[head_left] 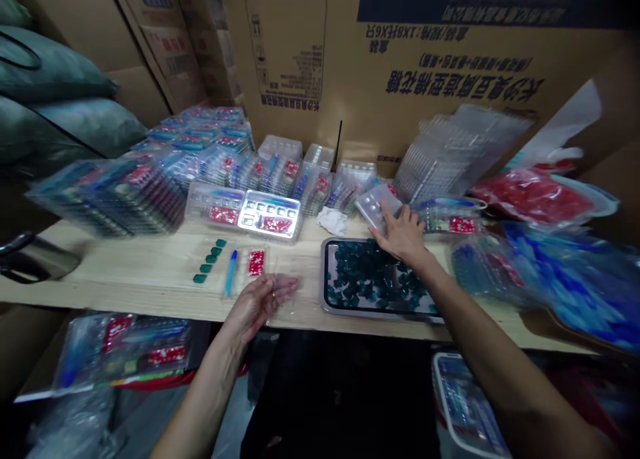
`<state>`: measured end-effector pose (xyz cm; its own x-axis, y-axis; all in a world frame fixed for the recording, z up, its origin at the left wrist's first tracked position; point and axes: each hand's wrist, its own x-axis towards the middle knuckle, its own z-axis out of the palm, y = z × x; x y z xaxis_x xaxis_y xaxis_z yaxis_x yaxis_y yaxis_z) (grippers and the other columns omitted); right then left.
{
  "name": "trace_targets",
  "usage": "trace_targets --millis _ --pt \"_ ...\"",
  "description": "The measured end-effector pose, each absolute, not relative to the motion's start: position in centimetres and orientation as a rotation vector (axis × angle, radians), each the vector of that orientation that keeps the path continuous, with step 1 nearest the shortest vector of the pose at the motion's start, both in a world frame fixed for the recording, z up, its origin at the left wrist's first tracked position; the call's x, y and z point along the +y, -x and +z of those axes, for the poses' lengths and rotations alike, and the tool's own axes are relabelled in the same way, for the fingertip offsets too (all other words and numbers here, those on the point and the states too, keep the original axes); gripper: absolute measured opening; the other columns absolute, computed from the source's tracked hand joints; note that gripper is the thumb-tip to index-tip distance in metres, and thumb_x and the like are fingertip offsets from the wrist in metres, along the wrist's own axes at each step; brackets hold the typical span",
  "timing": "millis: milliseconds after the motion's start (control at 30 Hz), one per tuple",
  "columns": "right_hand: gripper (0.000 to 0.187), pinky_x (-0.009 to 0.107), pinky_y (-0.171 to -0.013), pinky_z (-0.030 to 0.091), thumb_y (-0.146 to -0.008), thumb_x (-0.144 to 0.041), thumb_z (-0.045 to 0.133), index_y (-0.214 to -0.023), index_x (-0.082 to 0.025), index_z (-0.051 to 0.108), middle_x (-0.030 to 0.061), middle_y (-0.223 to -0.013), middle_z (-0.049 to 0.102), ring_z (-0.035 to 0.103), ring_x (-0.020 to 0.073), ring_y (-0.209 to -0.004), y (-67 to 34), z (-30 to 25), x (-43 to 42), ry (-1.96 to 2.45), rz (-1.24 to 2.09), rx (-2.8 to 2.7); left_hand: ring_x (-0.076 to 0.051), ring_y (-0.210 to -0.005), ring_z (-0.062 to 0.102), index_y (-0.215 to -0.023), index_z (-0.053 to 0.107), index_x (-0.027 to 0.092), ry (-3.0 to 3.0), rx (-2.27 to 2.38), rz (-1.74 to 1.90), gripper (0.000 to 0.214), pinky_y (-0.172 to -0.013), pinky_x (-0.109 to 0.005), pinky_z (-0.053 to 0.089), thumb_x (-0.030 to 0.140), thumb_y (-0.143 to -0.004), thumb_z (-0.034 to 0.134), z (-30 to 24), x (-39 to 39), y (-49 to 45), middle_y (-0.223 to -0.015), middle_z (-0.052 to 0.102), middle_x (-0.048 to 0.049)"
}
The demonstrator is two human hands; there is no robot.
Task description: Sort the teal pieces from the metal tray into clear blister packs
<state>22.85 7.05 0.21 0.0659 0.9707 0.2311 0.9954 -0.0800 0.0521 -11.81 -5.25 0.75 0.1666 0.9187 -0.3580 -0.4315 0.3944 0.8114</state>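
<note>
My right hand (403, 234) reaches over a metal tray (330, 298) of dark teal pieces and grips a clear plastic blister case (376, 204) at the back of the bench. My left hand (263, 300) lies at the front edge of the wooden bench (140, 287), its fingers on a clear plastic tray (280, 279) that is hard to make out. Left of it are a row of small green pieces (210, 260), a blue pen (231, 271) and a red packet (256, 262).
Two filled clear cases (245, 212) lie behind the pen. Stacks of packed cases (150, 179) stand at the left, empty clear cases (450, 154) at the right, with bags of red (533, 196) and blue (580, 279) items. Cardboard boxes (400, 52) wall the back.
</note>
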Motion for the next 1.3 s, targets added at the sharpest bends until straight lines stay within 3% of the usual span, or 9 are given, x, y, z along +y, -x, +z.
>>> trace_targets --millis 133,267,433,533,700,833,933,1067,1300 --pt "0.08 0.06 -0.097 0.034 -0.093 -0.064 0.034 -0.158 -0.021 0.014 0.0284 -0.154 0.024 0.038 0.0481 -0.128 -23.2 -0.9 7.5 2.203 -0.219 -2.051 -0.026 -0.105 0.068 -0.089 0.054 0.019 -1.134 1.185 1.137 0.02 -0.09 -0.04 0.051 0.038 -0.091 0.058 2.1 -5.7 11.5 -0.117 0.071 -0.0139" --pt "0.078 0.058 -0.103 0.03 -0.094 -0.054 0.038 -0.158 -0.016 0.012 0.0262 -0.158 0.017 0.022 0.0472 -0.141 -23.2 -0.3 6.5 2.146 -0.178 -2.04 -0.024 -0.117 0.061 -0.097 0.051 0.021 -2.14 1.27 1.068 0.008 -0.096 -0.043 0.045 0.015 -0.094 0.046 0.8 -6.1 12.3 -0.129 0.064 -0.0132" --pt "0.055 0.046 -0.096 0.037 -0.092 -0.021 0.04 -0.147 -0.015 0.04 0.0211 -0.134 0.05 0.048 0.0343 -0.119 -19.9 1.8 1.2 1.935 -0.105 -2.157 -0.026 -0.13 0.052 -0.111 0.054 0.017 -2.752 1.13 0.749 0.032 -0.1 -0.046 0.044 -0.001 -0.089 0.039 -2.9 -7.4 13.3 -0.139 0.057 -0.0161" --pt "0.05 0.04 -0.085 0.039 -0.086 -0.014 0.046 -0.134 -0.021 0.054 0.0163 -0.121 0.055 0.054 0.0301 -0.104 -17.5 1.6 -2.0 1.798 0.137 -2.462 -0.026 -0.134 0.048 -0.12 0.053 0.018 -2.761 1.164 0.618 0.03 -0.102 -0.046 0.044 0.007 -0.094 0.044 -3.6 -8.5 13.2 -0.142 0.054 -0.0154" --pt "0.027 0.038 -0.079 0.037 -0.086 -0.014 0.046 -0.108 -0.014 0.061 0.0173 -0.109 0.055 0.055 0.03 -0.097 -15.8 -0.3 -2.9 1.889 0.11 -2.496 -0.026 -0.136 0.044 -0.125 0.053 0.017 -2.617 1.326 0.616 0.032 -0.107 -0.045 0.04 0.013 -0.096 0.041 -2.2 -6.6 12.4 -0.145 0.05 -0.0166" --pt "0.015 0.034 -0.074 0.037 -0.083 -0.014 0.049 -0.096 -0.016 0.057 0.0132 -0.101 0.059 0.058 0.026 -0.09 -16.6 -1.1 -1.7 1.791 0.195 -2.399 -0.033 -0.144 0.031 -0.136 0.05 0.02 -2.599 1.243 0.243 0.05 -0.114 -0.052 0.029 0.03 -0.088 0.063 -0.4 -3.2 11.5 -0.149 0.045 -0.0146" --pt "0.013 0.029 -0.068 0.038 -0.082 -0.018 0.049 -0.094 -0.019 0.052 0.0055 -0.084 0.061 0.059 0.0203 -0.074 -18.1 -1.8 -1.2 1.692 0.387 -2.182 -0.034 -0.129 0.048 -0.128 0.055 0.019 -2.561 1.294 0.112 0.057 -0.11 -0.052 0.034 0.046 -0.08 0.072 0.5 -2.7 10.8 -0.131 0.057 -0.0152" --pt "0.017 0.029 -0.063 0.038 -0.082 -0.021 0.045 -0.097 -0.02 0.053 0.0026 -0.075 0.063 0.059 0.0191 -0.063 -19.8 -3.0 -1.1 1.684 0.431 -1.994 -0.03 -0.105 0.058 -0.116 0.058 0.014 -2.375 1.713 0.162 0.053 -0.093 -0.044 0.047 0.057 -0.084 0.063 0.0 -4.3 10.5 -0.115 0.057 -0.0154" --pt "0.023 0.026 -0.053 0.038 -0.085 -0.028 0.045 -0.101 -0.02 0.061 -0.0014 -0.064 0.059 0.052 0.0156 -0.054 -16.8 -0.6 -1.7 1.493 0.621 -1.905 -0.038 -0.115 0.053 -0.107 0.064 0.012 -2.088 2.146 0.543 0.045 -0.097 -0.054 0.043 0.053 -0.09 0.055 -1.0 -5.4 9.5 -0.123 0.055 -0.0212"
